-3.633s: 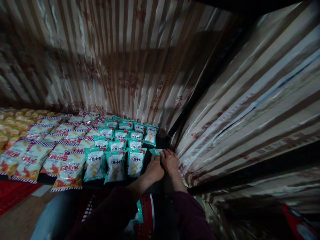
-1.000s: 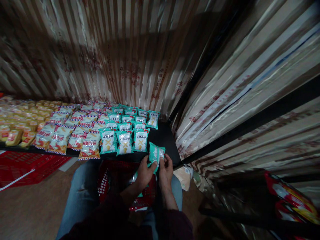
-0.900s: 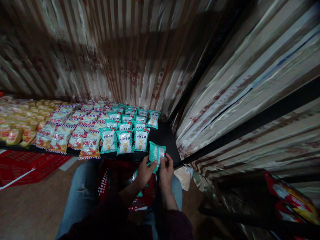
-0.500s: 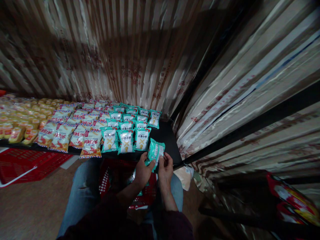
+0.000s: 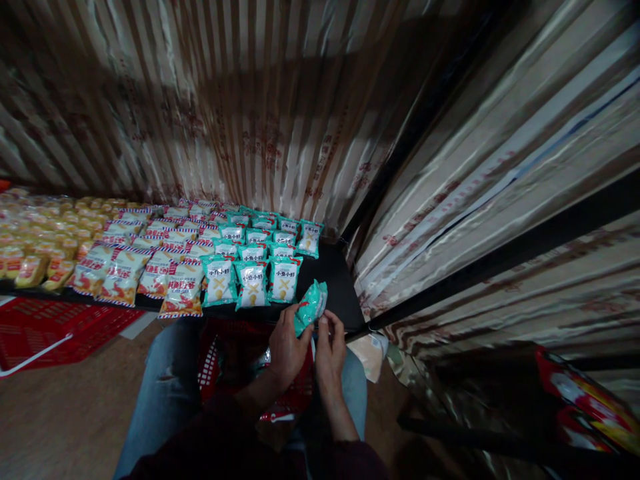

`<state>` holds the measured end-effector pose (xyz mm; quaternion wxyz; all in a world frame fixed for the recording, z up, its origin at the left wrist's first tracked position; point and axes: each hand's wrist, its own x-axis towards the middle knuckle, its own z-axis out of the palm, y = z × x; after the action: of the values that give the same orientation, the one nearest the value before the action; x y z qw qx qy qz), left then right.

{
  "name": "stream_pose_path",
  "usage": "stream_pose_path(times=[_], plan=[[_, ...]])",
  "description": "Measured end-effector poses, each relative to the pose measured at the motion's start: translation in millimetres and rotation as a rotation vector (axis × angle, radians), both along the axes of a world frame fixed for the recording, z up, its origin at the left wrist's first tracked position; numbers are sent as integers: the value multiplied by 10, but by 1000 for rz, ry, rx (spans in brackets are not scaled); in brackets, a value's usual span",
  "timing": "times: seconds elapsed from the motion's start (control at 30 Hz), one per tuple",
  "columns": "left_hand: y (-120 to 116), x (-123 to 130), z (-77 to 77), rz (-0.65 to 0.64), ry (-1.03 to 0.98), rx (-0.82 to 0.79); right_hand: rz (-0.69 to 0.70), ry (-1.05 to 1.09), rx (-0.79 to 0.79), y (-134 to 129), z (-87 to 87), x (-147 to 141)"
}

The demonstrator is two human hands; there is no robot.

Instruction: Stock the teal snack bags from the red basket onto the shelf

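A teal snack bag (image 5: 311, 307) is tilted partly edge-on above the front of the black shelf (image 5: 327, 270). My left hand (image 5: 290, 343) grips it from the left, fingers and thumb closed around its lower side. The curled fingertips of my right hand (image 5: 330, 347) meet the bag's lower right edge. Just left of the held bag, a teal snack bag (image 5: 284, 279) stands at the front of several rows of the same kind. Farther back on the right of these rows is another teal bag (image 5: 310, 238).
Red-and-white snack bags (image 5: 183, 287) and small yellow packs (image 5: 33, 270) fill the shelf leftward. A red basket (image 5: 210, 360) sits between my knees, another red basket (image 5: 65, 333) at left. Striped sheeting (image 5: 265, 133) hangs behind; a black bar (image 5: 450, 287) runs along the right.
The teal bag in my hands has turned, from showing its broad pale side to being partly edge-on. My left hand has shifted its hold slightly; the shelf rows look the same.
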<state>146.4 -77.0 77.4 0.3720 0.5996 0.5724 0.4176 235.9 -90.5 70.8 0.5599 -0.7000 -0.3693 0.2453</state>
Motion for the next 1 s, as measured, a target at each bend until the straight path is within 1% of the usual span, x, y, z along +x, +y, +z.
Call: stream_pose_path(times=[0.17,0.27,0.33,0.4,0.53,0.63,0.73,0.87,0.93,1.0], plan=[[-4,2,-22,26,-59,-26,12,2,15,17,-24,11],[9,-17,-52,45,-98,-84,10,23,22,17,-34,10],[20,-41,-75,36,-119,-123,8,50,22,12,-40,10],[27,-69,-97,16,-138,-130,21,51,24,3,-52,12],[26,-117,-143,-2,-176,-137,44,10,31,-22,-97,23],[54,-158,-181,-33,-250,-147,64,-16,40,-47,-110,34],[128,-240,-201,-136,-308,-195,72,-138,43,-70,-82,53],[236,-430,-173,-335,-215,-227,96,-457,48,-78,-36,112],[277,-542,-142,-424,-92,-206,197,-600,61,-78,-19,154],[314,-651,-103,-527,89,-180,379,-709,68,-84,0,196]])
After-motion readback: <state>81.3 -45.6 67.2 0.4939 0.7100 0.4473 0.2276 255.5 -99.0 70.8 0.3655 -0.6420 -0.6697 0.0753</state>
